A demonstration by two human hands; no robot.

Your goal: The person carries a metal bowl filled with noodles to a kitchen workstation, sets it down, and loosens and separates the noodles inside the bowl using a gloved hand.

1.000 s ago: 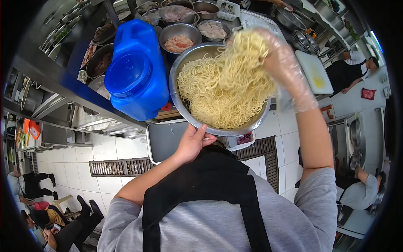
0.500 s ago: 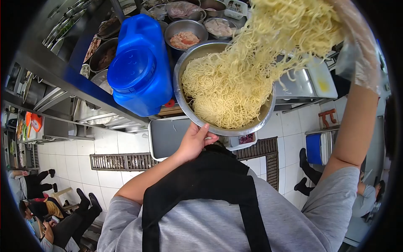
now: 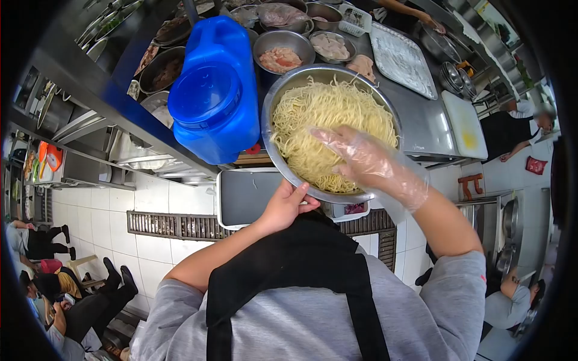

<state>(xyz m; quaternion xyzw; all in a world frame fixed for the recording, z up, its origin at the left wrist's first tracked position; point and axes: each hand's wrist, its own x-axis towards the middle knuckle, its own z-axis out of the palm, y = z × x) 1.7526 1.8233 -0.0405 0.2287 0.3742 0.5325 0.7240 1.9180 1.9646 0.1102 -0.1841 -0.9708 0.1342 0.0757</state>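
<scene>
A large metal bowl (image 3: 272, 144) full of pale yellow noodles (image 3: 331, 108) is tilted slightly toward me at the counter's edge. My left hand (image 3: 289, 206) grips its near rim, thumb on top and fingers beneath. My right hand (image 3: 364, 157), in a clear plastic glove, is over the near right part of the noodles with its fingers apart and pointing left. Its fingertips touch the noodles, and no bunch is lifted in it. Just left of the bowl stands a blue plastic jug (image 3: 241, 114) with a round blue lid (image 3: 205, 96).
Behind are bowls of raw meat (image 3: 282, 59), a metal tray (image 3: 402, 63) and a white cutting board (image 3: 465, 129). Below the counter is a grey-topped container (image 3: 247, 195). A co-worker's hand (image 3: 433, 25) is at the top right. Other people are at both sides.
My right hand lifted a large bunch of noodles up to the right, then came down to the bowl and let it go. My left hand stays on the rim; the bowl sits slightly further right in view.
</scene>
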